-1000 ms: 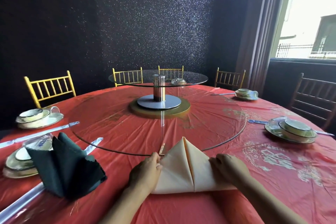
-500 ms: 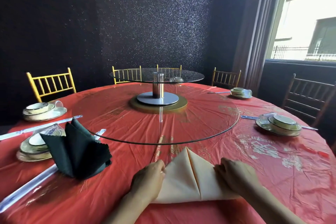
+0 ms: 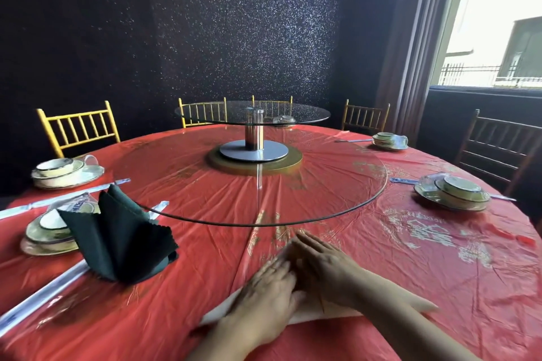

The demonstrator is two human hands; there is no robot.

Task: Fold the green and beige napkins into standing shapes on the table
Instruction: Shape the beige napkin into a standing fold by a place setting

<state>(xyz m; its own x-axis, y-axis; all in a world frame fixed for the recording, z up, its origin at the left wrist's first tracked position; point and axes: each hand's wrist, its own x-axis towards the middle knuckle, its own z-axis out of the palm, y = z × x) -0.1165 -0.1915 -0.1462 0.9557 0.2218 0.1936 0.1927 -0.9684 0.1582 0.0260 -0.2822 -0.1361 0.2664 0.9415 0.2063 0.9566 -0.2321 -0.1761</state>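
Observation:
The beige napkin (image 3: 311, 309) lies flat as a triangle at the near edge of the red table, mostly hidden under my hands. My left hand (image 3: 264, 293) rests palm down on its left half, fingers stretched out. My right hand (image 3: 319, 264) lies flat over its middle and tip, fingers pointing up and left. Neither hand grips anything. The dark green napkin (image 3: 123, 231) stands upright as a fan-like shape to the left, beside a place setting.
A large glass turntable (image 3: 366, 199) covers the table's middle, with a smaller raised glass disc (image 3: 252, 113) on a metal post. Place settings (image 3: 453, 192) of stacked plates and bowls sit at left, far left, right and far right. Wrapped chopsticks (image 3: 41, 296) lie at left. Chairs ring the table.
Both hands have moved from the napkin's side corners to its centre and now press flat on it. The view has tilted down, so the table appears lower and closer.

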